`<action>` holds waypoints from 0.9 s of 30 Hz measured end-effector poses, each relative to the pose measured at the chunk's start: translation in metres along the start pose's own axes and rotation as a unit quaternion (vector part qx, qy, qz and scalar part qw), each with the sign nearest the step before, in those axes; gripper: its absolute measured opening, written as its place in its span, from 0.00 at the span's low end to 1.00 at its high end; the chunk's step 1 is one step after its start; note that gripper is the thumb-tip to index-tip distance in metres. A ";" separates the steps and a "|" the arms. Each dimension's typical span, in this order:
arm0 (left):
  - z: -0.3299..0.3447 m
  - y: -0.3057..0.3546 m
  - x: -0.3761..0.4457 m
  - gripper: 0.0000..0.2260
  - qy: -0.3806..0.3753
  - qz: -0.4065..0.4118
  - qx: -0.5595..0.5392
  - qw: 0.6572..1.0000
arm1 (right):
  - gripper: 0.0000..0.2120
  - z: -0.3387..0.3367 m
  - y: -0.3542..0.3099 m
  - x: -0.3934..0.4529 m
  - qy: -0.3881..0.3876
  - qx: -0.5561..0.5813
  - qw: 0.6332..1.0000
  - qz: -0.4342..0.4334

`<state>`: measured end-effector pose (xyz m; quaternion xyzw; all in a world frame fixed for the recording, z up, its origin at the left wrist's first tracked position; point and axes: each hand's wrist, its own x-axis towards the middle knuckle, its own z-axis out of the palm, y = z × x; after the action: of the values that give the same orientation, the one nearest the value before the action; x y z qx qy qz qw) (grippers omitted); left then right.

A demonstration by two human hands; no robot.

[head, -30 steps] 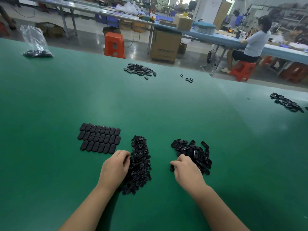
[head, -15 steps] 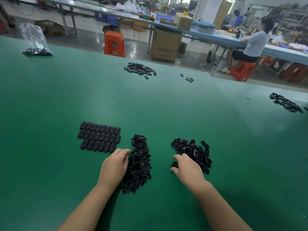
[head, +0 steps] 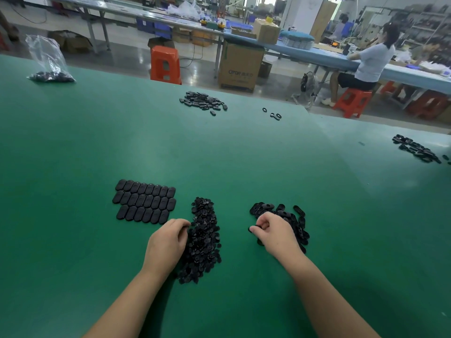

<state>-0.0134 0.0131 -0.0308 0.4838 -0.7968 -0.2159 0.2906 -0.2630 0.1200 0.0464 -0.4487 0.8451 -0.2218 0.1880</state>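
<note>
Head view: left hand [head: 168, 242] sits at the left edge of the long pile of small black parts [head: 206, 230], fingers curled down into it. The fingertips are hidden, so I can't tell if one is pinched yet. Right hand [head: 275, 236] is on the near-left side of the pile of oval shells [head: 296, 219], fingers curled, with thumb and forefinger pinching what looks like one oval shell [head: 251, 229] low over the table [head: 73, 147]. The laid-out grid of ovals [head: 145, 202] lies just left of the small-parts pile. Likely step: take one of each and mate them. Single out one piece per hand, lift clear before joining, don't drag neighbours, and place without nudging the grid rows.
</note>
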 end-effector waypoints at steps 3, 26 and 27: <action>-0.001 0.000 0.001 0.08 0.010 -0.020 -0.035 0.999 | 0.02 0.006 -0.005 -0.004 -0.002 0.257 0.965 0.044; -0.011 0.000 0.013 0.09 -0.005 -0.176 -0.232 0.957 | 0.06 0.088 -0.011 -0.031 0.066 0.329 0.941 0.042; -0.012 0.000 0.013 0.10 -0.007 -0.180 -0.239 0.954 | 0.06 0.088 -0.011 -0.031 0.069 0.326 0.942 0.040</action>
<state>-0.0107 0.0005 -0.0184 0.5339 -0.6236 -0.4524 0.3483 -0.1939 0.1226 -0.0176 -0.3126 0.7548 -0.5074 0.2741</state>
